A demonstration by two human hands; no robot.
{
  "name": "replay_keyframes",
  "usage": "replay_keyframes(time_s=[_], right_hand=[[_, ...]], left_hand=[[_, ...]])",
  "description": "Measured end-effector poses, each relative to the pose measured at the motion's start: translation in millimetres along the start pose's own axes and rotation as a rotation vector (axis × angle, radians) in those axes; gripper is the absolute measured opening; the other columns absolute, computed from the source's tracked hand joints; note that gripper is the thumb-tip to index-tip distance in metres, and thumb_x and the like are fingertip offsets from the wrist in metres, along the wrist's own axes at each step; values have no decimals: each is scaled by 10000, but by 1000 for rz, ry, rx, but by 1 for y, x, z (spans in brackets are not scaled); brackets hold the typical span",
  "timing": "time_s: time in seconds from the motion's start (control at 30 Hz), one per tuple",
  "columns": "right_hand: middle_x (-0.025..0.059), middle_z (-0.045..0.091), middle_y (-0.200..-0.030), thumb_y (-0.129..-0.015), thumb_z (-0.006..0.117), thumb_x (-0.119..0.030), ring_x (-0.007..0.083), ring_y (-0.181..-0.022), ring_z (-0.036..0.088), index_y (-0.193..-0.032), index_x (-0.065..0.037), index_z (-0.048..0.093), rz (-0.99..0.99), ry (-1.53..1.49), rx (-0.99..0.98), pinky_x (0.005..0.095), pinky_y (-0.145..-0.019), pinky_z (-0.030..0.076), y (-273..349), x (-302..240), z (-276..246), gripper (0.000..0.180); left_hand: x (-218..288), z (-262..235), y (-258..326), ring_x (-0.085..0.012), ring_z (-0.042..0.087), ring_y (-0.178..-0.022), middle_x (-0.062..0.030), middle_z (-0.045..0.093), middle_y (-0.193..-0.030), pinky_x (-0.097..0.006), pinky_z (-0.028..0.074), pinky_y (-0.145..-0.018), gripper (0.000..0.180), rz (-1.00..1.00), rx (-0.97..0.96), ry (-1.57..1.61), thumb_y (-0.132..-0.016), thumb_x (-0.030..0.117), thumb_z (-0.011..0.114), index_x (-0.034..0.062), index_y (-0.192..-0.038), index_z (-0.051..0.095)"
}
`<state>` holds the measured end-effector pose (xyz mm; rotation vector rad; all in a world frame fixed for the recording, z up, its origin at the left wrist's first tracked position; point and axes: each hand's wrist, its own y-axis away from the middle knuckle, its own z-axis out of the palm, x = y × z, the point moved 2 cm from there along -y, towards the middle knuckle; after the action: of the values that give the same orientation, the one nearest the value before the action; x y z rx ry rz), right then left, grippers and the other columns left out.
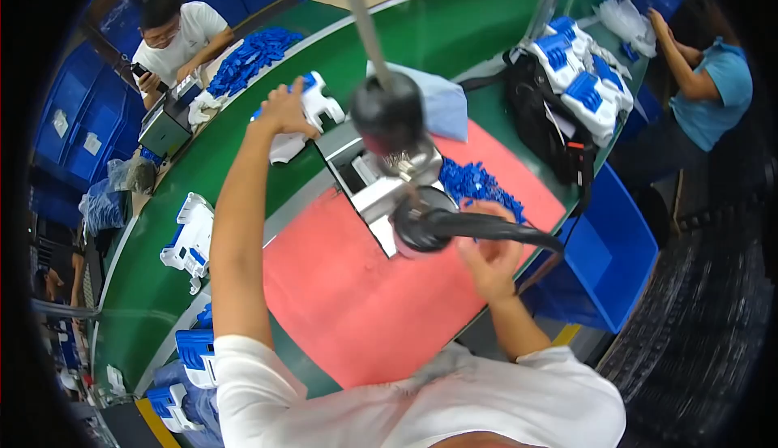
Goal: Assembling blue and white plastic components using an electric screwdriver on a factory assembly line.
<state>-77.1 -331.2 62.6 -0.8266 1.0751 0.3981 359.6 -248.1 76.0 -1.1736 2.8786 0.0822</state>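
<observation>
The left hand point(285, 109) reaches far out over the green conveyor belt point(243, 172), arm stretched from the near edge of the worktop toward its far side. Its fingers close around one end of a white and blue plastic part point(318, 101), which lies on the belt just beyond the hand; the rest of the part sticks out past the fingers toward the far edge. A second white piece point(285, 148) lies on the belt just below the wrist.

The right hand point(486, 247) hovers over the right side of the red mat point(356, 294), close to the near edge. It is blurred, so whether its fingers are wide or closed I cannot tell. It sits just beside the black hose point(486, 227) that runs from the hanging black power tool point(389, 111) down past a grey metal fixture point(369, 180) in the middle of the mat. A heap of small blue parts point(478, 184) lies on the mat just beyond the right hand, near the fixture's right side.

More white and blue parts point(190, 241) rest on the belt at the left edge, well apart from both hands. Another stack of them point(583, 75) sits at the far right corner, beside a black bag point(539, 115). Two other people sit past the far edges of the belt.
</observation>
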Motion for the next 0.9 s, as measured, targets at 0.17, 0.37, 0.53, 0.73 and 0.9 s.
replay_keyframes(time_s=[0.17, 0.37, 0.53, 0.73, 0.9], right_hand=[[114, 632, -941, -794, 687, -36, 193, -852, 615, -1093, 2, 587, -13, 756, 12, 295, -769, 483, -21, 2, -42, 318], [179, 602, -954, -748, 679, -87, 355, -906, 581, -1076, 14, 621, -72, 1153, -365, 418, -783, 472, -22, 16, -50, 348], [154, 633, -853, -803, 667, -167, 346, -804, 619, -1001, -10, 661, -172, 1276, -453, 417, -709, 486, -32, 44, -39, 253], [206, 653, -817, -819, 625, -178, 401, -790, 628, -855, 1, 645, -97, 1325, -463, 476, -697, 492, -45, 47, -39, 183], [194, 632, -855, -924, 546, -152, 344, -779, 609, -992, 19, 652, -192, 1167, -432, 402, -699, 473, -33, 30, -38, 213]], left_hand=[[-20, -50, 106, -234, 597, -1028, -157, 583, -1171, -342, 488, -883, 1017, -45, 258, 948, -607, 349, 838, -50, -1386, 321], [-16, 17, 276, -317, 497, -1233, -136, 555, -1291, -485, 353, -1071, 553, -251, 276, 2417, -896, 407, 568, 24, -1286, 489], [11, 77, 358, -311, 521, -1214, -153, 553, -1308, -456, 380, -1059, 482, -387, 231, 2376, -917, 266, 542, -17, -1302, 483], [64, 71, 416, -289, 610, -1080, -154, 596, -1205, -446, 511, -927, 406, -535, 73, 2291, -904, 74, 568, -20, -1287, 472], [119, 65, 444, -341, 590, -1125, -174, 563, -1250, -483, 503, -956, 382, -654, 61, 2461, -984, 195, 508, -4, -1299, 426]])
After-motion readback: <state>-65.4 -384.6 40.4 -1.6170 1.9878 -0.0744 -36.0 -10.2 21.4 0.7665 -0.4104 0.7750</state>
